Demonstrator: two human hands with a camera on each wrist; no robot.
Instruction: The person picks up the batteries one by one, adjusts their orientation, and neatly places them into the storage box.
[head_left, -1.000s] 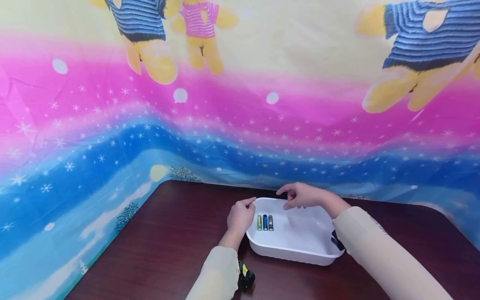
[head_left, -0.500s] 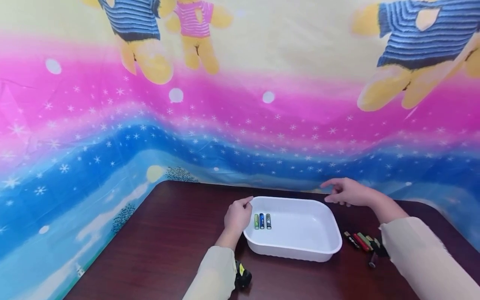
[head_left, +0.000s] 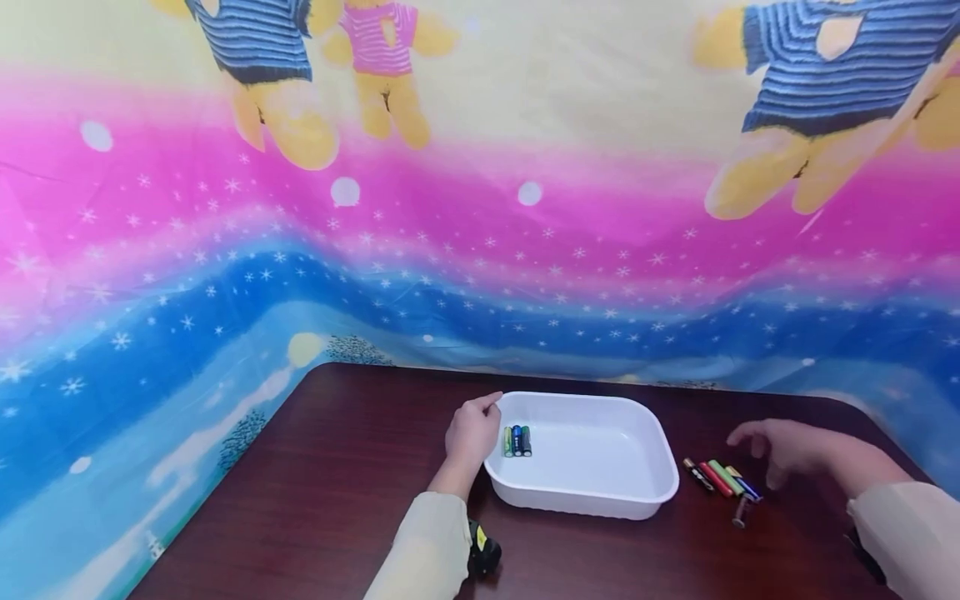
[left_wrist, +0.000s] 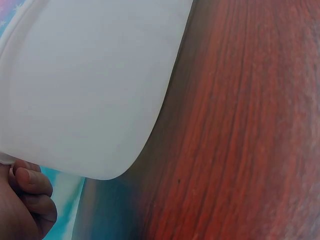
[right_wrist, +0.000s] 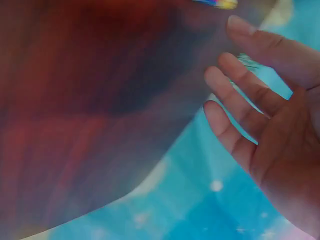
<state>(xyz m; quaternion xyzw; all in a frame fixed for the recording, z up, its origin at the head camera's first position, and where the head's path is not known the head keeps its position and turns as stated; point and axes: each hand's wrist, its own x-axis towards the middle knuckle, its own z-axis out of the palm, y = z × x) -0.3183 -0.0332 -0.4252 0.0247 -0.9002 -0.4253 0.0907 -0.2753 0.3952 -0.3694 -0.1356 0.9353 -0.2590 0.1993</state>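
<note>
My left hand point(head_left: 474, 429) grips the left rim of a white plastic tray point(head_left: 581, 497); the left wrist view shows its curled fingers point(left_wrist: 35, 182) against the tray's edge. Three batteries stand side by side at the tray's left end: a light green battery point(head_left: 507, 442), a blue battery point(head_left: 517, 442) and a dark battery point(head_left: 527, 442). To the right of the tray, my right hand point(head_left: 791, 450) is over the table with loosely spread fingers and nothing in them. Close to it lie a black battery point(head_left: 698, 474), a red battery point(head_left: 716, 479), a green battery point(head_left: 725, 477) and a blue battery point(head_left: 745, 485).
A greyish battery point(head_left: 740, 512) lies nearer the front than the other loose ones. Everything rests on a dark wooden table point(head_left: 360, 467). Behind the table hangs a patterned cloth point(head_left: 420, 250) with bears and snowflakes.
My right hand has moved from above the tray out to the right, over to the loose batteries, which have come into view. My left hand has stayed at the tray's rim.
</note>
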